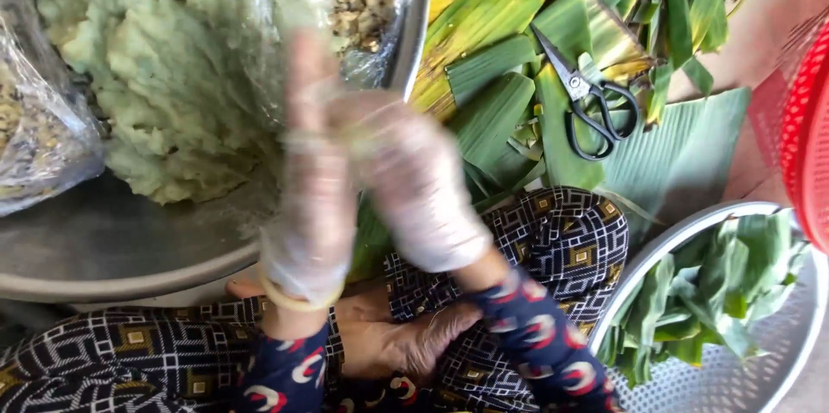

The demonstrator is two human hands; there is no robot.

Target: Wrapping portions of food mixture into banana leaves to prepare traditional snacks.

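gloves (414,180) – thin clear plastic | basin (112,249) – dull metal | scissors (587,102) – black

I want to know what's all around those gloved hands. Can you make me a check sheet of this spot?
Surface: big metal tray, partly bare, holding a pale green dough mound.
Job's things: long green leaves piled beside the tray; more cut leaves in a round metal colander.
Clutter: black-handled scissors lying on the leaves; clear plastic bag of a brownish filling at the tray's left edge.
Hands: left hand and right hand in thin clear gloves, raised together, blurred; whether they hold anything cannot be told.
Cables: nothing seen.
Surroundings: red plastic basket at the right edge; patterned clothing below.
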